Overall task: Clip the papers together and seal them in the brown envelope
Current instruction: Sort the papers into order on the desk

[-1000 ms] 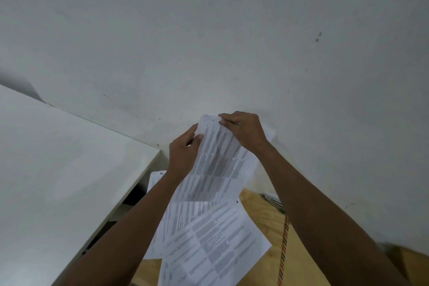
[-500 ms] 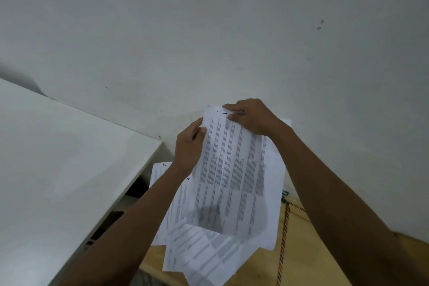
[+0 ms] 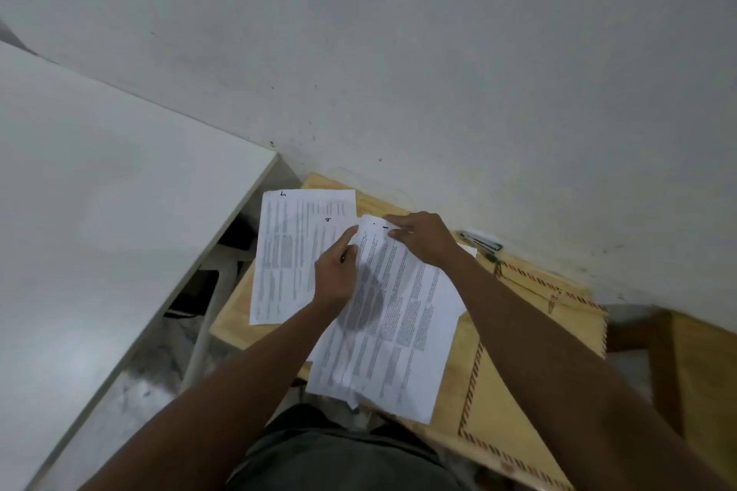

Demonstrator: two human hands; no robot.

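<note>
Both hands hold a stack of printed white papers [image 3: 402, 327] by its top edge, low over a small wooden table [image 3: 375, 203]. My left hand [image 3: 337, 275] pinches the stack's top left corner. My right hand [image 3: 424, 239] grips the top edge a little further right. Two more printed sheets [image 3: 291, 247] lie flat on the table to the left, marked with handwritten numbers. The brown envelope [image 3: 514, 383], edged with red and dark stripes, lies under the stack and my right forearm. A paper clip [image 3: 552, 303] rests on the envelope's far part.
A white desk [image 3: 99, 231] fills the left, its edge close to the wooden table. A white wall [image 3: 399, 52] stands right behind. Pens or small stationery [image 3: 480, 241] lie at the table's back edge. A wooden piece [image 3: 698, 371] stands at right.
The view tipped downward, so the table and envelope now show. Both hands brought the stack lower, toward the table. The grip on the top edge stayed.
</note>
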